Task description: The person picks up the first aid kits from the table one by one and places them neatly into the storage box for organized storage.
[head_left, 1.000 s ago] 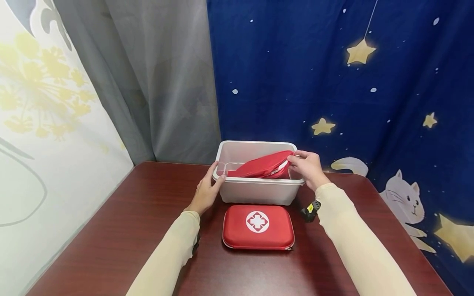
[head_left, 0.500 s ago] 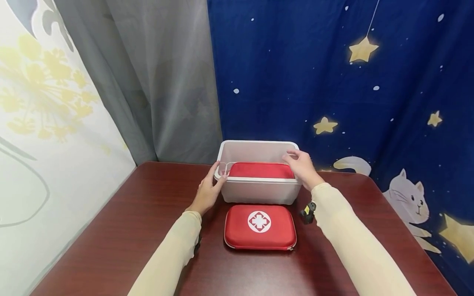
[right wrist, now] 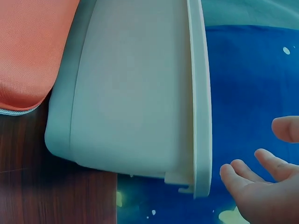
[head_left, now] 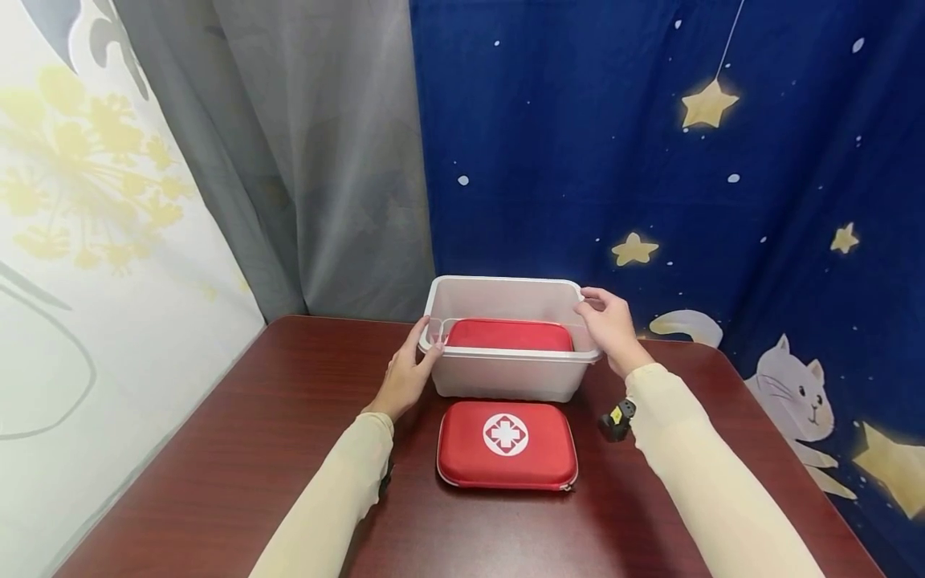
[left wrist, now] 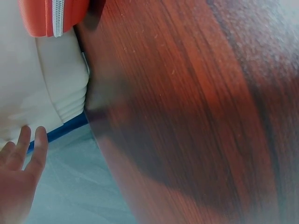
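Observation:
A translucent white plastic bin (head_left: 506,377) stands on the table. Inside it lies a red zip case (head_left: 509,335), its lower part hidden by the front wall. My left hand (head_left: 403,379) rests against the bin's left end, thumb near the front corner; in the left wrist view its fingers (left wrist: 41,144) are straight and spread. My right hand (head_left: 610,331) is beside the bin's right rim, holding nothing. The right wrist view shows its fingers (right wrist: 273,165) loosely bent and apart from the rim (right wrist: 202,116). A red first-aid case (head_left: 462,449) with a white cross lies before the bin.
The dark red wooden table (head_left: 289,449) extends on both sides of the bin. Behind it hang a grey curtain (head_left: 347,160) and a blue starry curtain (head_left: 542,144). A small black wrist camera (head_left: 617,421) sits below the right sleeve.
The right hand has let go of the second red case, which now lies down inside the bin instead of tilted. That hand then moved right to the rim. The left hand stayed put.

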A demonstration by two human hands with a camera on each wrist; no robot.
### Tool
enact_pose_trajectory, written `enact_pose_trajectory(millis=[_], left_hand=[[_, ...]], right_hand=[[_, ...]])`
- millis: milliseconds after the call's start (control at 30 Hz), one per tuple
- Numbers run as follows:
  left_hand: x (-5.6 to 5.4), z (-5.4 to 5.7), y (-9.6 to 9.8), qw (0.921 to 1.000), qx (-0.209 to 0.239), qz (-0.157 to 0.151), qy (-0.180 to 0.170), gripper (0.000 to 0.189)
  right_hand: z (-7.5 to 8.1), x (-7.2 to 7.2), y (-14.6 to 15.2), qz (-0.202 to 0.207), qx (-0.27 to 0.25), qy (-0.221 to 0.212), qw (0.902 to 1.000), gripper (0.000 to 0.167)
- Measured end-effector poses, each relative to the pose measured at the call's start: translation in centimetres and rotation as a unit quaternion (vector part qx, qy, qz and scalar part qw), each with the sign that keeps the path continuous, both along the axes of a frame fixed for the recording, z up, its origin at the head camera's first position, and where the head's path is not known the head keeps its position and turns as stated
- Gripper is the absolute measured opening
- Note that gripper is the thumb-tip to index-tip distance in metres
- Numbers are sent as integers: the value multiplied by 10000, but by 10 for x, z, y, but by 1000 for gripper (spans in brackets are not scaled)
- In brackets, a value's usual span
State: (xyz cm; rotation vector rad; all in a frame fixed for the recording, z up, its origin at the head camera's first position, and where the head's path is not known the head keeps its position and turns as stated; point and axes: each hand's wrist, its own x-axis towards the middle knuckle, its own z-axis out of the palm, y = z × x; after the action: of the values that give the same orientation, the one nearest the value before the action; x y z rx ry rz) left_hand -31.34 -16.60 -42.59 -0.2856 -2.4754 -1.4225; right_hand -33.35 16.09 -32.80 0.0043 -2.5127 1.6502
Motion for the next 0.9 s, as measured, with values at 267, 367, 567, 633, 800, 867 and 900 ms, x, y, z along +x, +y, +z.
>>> enact_pose_trajectory(millis=[267,367,567,633,800,867,900], left_hand=[[-1,0,0,10000,-2,21,-62,62],[-2,0,0,10000,-1,35,-45,61],[-2,0,1,10000,33,58,-55,61],[-2,0,1,10000,42,54,-68,61],[-2,-1,0,10000,67,37,-43,62],[-2,-1,1,10000,80,35,-28,62],[-2,-1,1,10000,82,34,-29,62]], right_hand=[[-13,6,26,-207,-286,15,9994,49],[-18,9,36,-247,-402,-130,9988,52],[-30,16,49,-153,-503,-247,9983,56],[-36,19,51,-107,-481,-251,9985,56],[-51,25,56,-38,-338,-314,9989,54],[-57,28,58,-9,-306,-343,9989,54],[-59,30,59,12,-284,-369,9989,54]])
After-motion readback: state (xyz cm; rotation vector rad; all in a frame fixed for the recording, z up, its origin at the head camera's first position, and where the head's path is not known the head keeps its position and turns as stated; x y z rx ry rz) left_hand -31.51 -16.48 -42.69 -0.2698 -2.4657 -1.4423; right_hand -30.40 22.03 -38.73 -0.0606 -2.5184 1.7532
